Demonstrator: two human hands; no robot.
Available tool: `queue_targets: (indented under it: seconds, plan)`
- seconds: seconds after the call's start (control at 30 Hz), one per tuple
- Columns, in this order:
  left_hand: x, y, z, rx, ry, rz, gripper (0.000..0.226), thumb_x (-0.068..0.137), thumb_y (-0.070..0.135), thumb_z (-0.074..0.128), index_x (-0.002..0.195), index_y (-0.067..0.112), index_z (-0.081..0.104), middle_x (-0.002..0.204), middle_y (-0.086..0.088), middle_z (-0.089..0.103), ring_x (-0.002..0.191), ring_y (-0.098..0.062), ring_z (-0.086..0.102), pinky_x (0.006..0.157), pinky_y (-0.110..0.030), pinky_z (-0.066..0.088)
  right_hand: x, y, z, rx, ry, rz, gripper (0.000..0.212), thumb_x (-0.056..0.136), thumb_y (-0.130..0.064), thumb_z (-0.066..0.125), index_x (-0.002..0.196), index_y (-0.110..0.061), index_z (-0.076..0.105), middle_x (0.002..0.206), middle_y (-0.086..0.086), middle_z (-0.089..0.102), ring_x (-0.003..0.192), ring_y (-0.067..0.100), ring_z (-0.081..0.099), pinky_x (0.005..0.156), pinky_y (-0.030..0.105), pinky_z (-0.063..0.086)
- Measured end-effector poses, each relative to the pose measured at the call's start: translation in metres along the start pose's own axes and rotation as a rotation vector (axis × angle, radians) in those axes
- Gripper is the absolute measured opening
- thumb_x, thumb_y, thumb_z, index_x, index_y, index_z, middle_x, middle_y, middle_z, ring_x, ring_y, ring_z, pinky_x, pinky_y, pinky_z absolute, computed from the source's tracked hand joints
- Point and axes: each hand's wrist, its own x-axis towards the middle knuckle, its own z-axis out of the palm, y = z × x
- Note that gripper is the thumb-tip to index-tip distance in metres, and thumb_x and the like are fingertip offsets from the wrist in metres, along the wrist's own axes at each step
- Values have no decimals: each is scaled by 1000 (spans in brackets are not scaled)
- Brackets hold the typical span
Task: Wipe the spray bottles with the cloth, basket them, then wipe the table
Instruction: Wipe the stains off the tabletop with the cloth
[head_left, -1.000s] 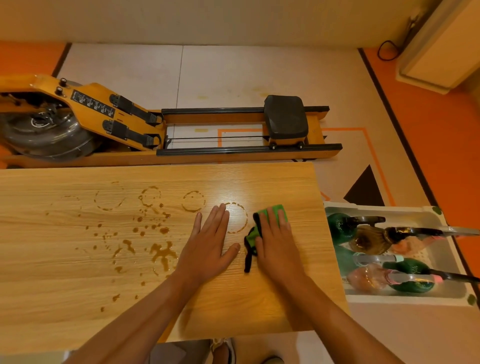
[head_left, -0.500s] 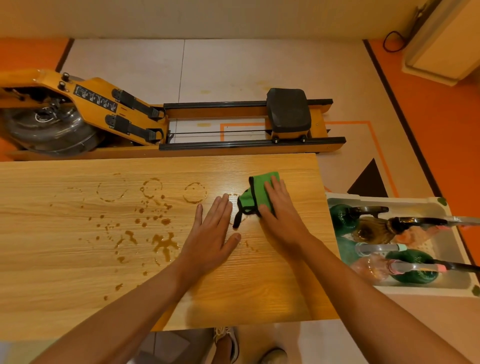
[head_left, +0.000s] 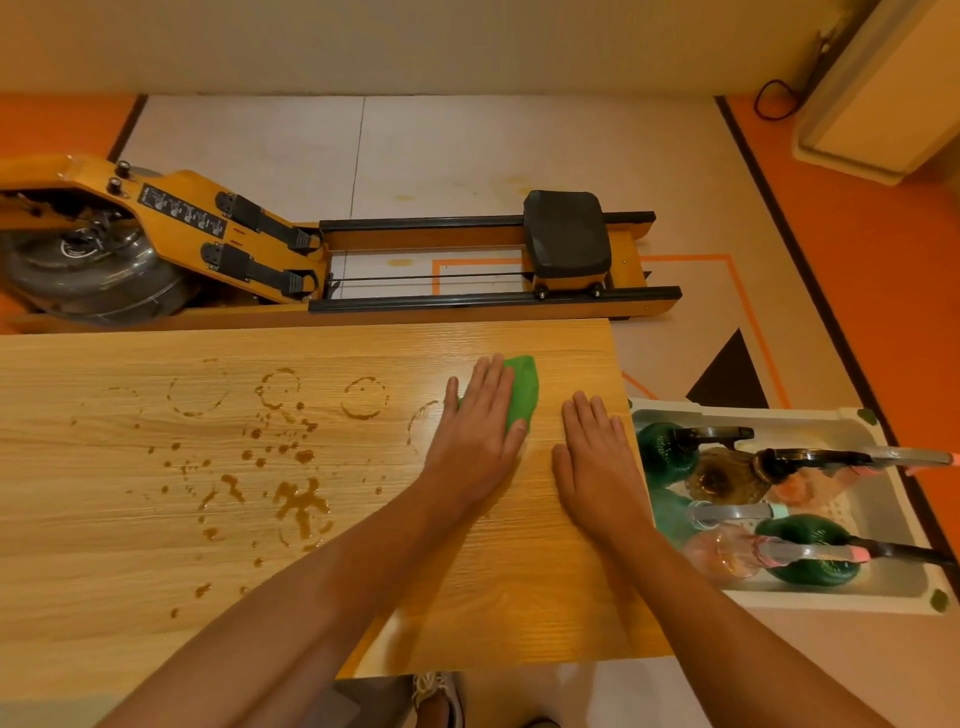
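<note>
A green cloth (head_left: 522, 394) lies on the wooden table (head_left: 130, 561) near its far right corner. My left hand (head_left: 475, 436) presses flat on the cloth, fingers straight and thumb at its near edge. Beside it, my right hand (head_left: 597, 462) rests flat on bare wood next to the table's right edge, holding nothing. Brown spilled drops (head_left: 301, 506) and ring marks (head_left: 365, 397) spread across the table's middle, left of both hands. Several spray bottles (head_left: 805, 556), green, amber and pink, lie in the white basket (head_left: 831, 597) on the floor to the right.
A wooden rowing machine (head_left: 363, 260) with a black seat (head_left: 566, 234) stands on the floor just beyond the table's far edge. The basket sits close against the table's right side. A shoe (head_left: 441, 696) shows below the near edge.
The cloth has passed from under my right hand to under my left hand and slid toward the far right. My right hand now lies flat on bare wood by the right edge.
</note>
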Motion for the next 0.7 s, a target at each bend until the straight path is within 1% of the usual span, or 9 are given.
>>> queue_targets:
  seconds: [0.1, 0.17, 0.23, 0.3, 0.4, 0.5, 0.57, 0.63, 0.7]
  plan:
    - [32, 9, 8, 63, -61, -55, 66, 110, 47, 18, 165, 15, 0, 173, -7, -6, 158, -21, -16, 128, -52, -7, 0, 1, 2, -24, 28, 12, 62, 107, -42, 23, 163, -16, 17, 171, 4, 10, 159, 18, 0, 128, 38, 1]
    - [53, 14, 9, 88, -73, -75, 63, 110, 45, 17, 165, 20, -1, 173, -13, -5, 159, -27, -12, 128, -52, -6, 1, 2, 4, -30, 43, 12, 62, 107, -42, 23, 163, -16, 19, 171, 4, 12, 159, 18, 2, 128, 39, 2]
    - [74, 14, 7, 91, -80, -96, 59, 111, 42, 18, 165, 27, 0, 172, -18, -4, 159, -34, -8, 128, -55, -1, 2, 3, 6, -25, 45, 14, 62, 106, -42, 23, 163, -16, 20, 171, 4, 13, 159, 19, 3, 128, 39, 3]
    - [92, 10, 2, 109, -88, -94, 58, 111, 41, 19, 165, 28, 4, 172, -15, -4, 158, -37, -7, 127, -59, 3, 3, 4, 6, -10, 43, 15, 62, 106, -42, 22, 163, -16, 20, 171, 3, 12, 159, 18, 2, 128, 38, 0]
    - [107, 3, -3, 121, -119, -99, 58, 111, 41, 19, 165, 24, 10, 174, -7, -2, 159, -34, -7, 126, -61, 8, 3, 4, 6, 3, 41, 12, 62, 106, -41, 22, 163, -16, 19, 171, 3, 10, 159, 17, -1, 127, 35, -5]
    - [92, 8, -2, 69, -121, -116, 59, 111, 42, 18, 165, 19, 9, 174, -5, -1, 159, -27, -7, 128, -57, 5, 1, 4, 7, -1, 37, 7, 63, 106, -40, 21, 163, -14, 18, 172, 4, 10, 159, 18, -2, 128, 36, -5]
    - [62, 18, 1, 14, -134, -97, 60, 111, 42, 18, 165, 17, 7, 174, -5, -2, 159, -25, -9, 128, -54, 1, 0, 3, 5, -1, 35, 7, 63, 106, -40, 20, 163, -13, 18, 171, 5, 10, 159, 18, -1, 128, 38, -2]
    - [24, 23, 6, 61, -114, -50, 61, 111, 42, 20, 165, 15, 9, 173, -7, 0, 160, -27, -7, 129, -53, 2, -2, 2, 5, -1, 34, 10, 62, 106, -40, 20, 163, -13, 18, 171, 6, 10, 159, 18, -1, 129, 39, 0]
    - [12, 20, 7, 101, -136, -30, 62, 111, 44, 20, 165, 14, 10, 173, -8, 1, 160, -28, -5, 128, -53, 4, -4, 1, 5, 1, 30, 16, 62, 106, -40, 20, 163, -13, 17, 171, 6, 10, 159, 18, -1, 129, 39, 0]
